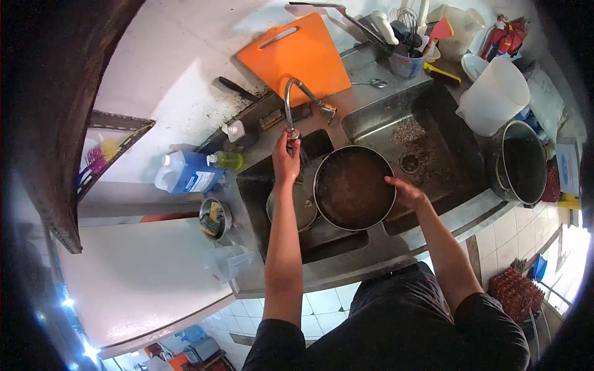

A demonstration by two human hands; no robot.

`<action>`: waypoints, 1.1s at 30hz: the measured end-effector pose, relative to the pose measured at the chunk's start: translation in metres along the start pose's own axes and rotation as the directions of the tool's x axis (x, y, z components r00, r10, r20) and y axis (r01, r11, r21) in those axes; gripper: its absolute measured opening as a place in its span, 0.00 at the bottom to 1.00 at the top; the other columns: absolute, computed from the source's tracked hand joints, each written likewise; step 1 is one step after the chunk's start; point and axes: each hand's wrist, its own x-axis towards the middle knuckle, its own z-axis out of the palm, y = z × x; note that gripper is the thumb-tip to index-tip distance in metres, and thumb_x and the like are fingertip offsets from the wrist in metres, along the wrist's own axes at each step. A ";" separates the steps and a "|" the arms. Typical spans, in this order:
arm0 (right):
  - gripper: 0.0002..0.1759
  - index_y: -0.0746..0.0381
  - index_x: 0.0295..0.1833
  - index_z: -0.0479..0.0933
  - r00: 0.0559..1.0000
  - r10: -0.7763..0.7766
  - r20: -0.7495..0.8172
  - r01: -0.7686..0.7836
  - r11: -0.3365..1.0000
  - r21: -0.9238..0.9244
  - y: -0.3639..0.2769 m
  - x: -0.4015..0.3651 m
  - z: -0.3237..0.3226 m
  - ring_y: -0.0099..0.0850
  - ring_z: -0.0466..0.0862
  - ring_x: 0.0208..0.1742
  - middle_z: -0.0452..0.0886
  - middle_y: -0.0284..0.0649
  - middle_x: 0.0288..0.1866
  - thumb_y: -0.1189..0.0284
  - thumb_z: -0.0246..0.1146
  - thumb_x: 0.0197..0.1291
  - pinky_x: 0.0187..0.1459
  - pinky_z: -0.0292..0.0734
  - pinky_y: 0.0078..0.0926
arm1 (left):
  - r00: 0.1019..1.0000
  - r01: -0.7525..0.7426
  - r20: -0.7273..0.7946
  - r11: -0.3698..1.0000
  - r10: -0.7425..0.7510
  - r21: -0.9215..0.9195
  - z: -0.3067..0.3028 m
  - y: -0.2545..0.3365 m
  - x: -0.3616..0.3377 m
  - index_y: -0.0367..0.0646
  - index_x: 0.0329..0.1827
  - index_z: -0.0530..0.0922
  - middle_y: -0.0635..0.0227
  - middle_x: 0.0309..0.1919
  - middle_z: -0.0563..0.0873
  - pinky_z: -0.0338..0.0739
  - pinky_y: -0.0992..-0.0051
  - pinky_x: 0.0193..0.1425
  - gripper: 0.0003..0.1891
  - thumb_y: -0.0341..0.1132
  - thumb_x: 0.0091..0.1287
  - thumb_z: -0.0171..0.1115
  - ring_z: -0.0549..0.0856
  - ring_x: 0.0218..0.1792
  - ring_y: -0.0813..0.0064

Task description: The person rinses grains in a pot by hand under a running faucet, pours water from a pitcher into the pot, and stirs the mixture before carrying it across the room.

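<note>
My left hand [286, 159] is closed around the tip of the curved metal faucet [288, 99] above the left basin. With its thumb over the rim, my right hand [406, 191] grips a round dark pan [354, 185] from the right side. The pan has a brownish inside and sits across the divider between the two basins. Beneath my left forearm, another round metal piece [303, 207] lies in the left basin, partly covered by the pan. Food bits [408, 131] lie around the drain of the right basin [442, 161].
An orange cutting board [297, 55] leans on the wall behind the faucet. Blue [189, 172] and green [228, 161] soap bottles and a metal bowl with sponges [215, 219] stand left. A utensil container [406, 65], white bucket [495, 96] and large pot [523, 162] stand right.
</note>
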 end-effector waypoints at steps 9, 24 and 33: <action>0.30 0.57 0.68 0.65 0.996 -0.092 -0.012 0.093 0.990 0.103 0.064 0.009 -0.052 0.36 0.68 0.66 0.67 0.40 0.67 0.56 0.59 0.64 0.64 0.67 0.43 | 0.796 0.348 0.263 0.057 -0.546 -0.936 0.079 -0.004 -0.138 0.43 0.68 0.67 0.63 0.64 0.73 0.65 0.59 0.67 0.38 0.66 0.68 0.44 0.72 0.64 0.60; 0.26 0.60 0.64 0.68 0.952 -0.111 -0.287 0.087 0.992 -0.097 -0.003 -0.097 0.031 0.35 0.75 0.60 0.74 0.40 0.60 0.69 0.56 0.59 0.60 0.71 0.37 | 0.884 0.216 0.349 -0.389 -0.311 -0.895 0.102 0.052 -0.204 0.44 0.66 0.68 0.61 0.60 0.76 0.71 0.53 0.61 0.34 0.63 0.71 0.38 0.76 0.60 0.59; 0.33 0.62 0.67 0.64 0.899 -0.112 -0.424 0.032 0.981 -0.191 -0.011 -0.110 0.058 0.29 0.79 0.49 0.76 0.36 0.52 0.65 0.62 0.56 0.46 0.77 0.28 | 0.891 0.179 0.363 -0.522 -0.274 -0.834 0.122 0.024 -0.212 0.44 0.66 0.67 0.60 0.59 0.76 0.68 0.54 0.63 0.32 0.59 0.73 0.36 0.75 0.60 0.57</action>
